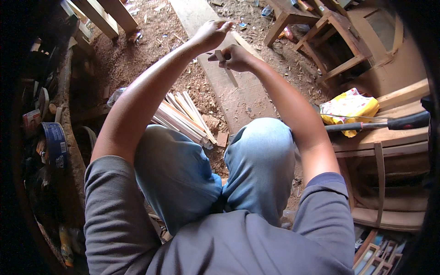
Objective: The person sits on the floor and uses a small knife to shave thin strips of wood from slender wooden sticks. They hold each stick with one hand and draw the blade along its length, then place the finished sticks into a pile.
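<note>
My left hand is above the long wooden plank, its fingers bent and pressed together. Whatever is in its fingertips is too small to make out; a pale wood strip begins close beside them. Nearer to me, my right hand is closed around a small wooden tool with a short crosspiece. A thin tapering piece slants down below that hand, and I cannot tell if it belongs to the tool. Wood shavings lie scattered on the plank, which runs away from between my knees.
A bundle of thin wood strips lies left of the plank on shaving-covered ground. At right, a yellow patterned bag and a black-handled tool rest on wooden furniture. A wooden stool frame stands far right; a blue round container sits left.
</note>
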`<action>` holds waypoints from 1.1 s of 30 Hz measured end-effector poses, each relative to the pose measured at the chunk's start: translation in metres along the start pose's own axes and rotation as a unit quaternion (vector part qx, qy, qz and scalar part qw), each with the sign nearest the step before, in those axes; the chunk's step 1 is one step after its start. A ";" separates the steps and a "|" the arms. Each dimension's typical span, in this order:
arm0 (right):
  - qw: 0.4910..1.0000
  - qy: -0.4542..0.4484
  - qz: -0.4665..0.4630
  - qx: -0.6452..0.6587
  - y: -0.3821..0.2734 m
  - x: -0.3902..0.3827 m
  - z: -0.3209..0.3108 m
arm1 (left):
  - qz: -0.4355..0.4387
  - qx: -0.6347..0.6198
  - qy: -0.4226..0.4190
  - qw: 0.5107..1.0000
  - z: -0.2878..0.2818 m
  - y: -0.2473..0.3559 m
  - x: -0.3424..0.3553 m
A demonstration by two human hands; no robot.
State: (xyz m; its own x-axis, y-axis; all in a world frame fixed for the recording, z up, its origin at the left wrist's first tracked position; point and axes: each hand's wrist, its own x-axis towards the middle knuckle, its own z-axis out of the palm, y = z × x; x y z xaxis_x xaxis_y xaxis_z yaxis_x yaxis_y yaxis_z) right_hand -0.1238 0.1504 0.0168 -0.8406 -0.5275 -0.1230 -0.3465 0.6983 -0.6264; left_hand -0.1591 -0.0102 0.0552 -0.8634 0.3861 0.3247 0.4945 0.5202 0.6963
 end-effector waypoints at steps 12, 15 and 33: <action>0.992 0.088 0.061 0.065 0.075 0.044 0.035 | 0.086 0.129 0.055 0.986 0.074 -0.110 0.041; 0.986 0.113 0.100 0.078 0.084 0.040 0.037 | 0.037 0.022 0.100 0.994 0.091 -0.108 0.037; 0.937 0.240 -0.067 0.243 0.074 0.037 0.081 | 0.019 -0.071 0.169 0.983 0.064 -0.097 0.025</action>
State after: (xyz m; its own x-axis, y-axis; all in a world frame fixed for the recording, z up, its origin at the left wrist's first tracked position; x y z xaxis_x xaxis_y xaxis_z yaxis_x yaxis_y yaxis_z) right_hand -0.1470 0.1429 -0.0964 -0.9343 -0.2340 0.2690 -0.3292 0.2762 -0.9030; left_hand -0.2221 -0.0027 -0.0454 -0.8397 0.1155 0.5306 0.5296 0.3896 0.7535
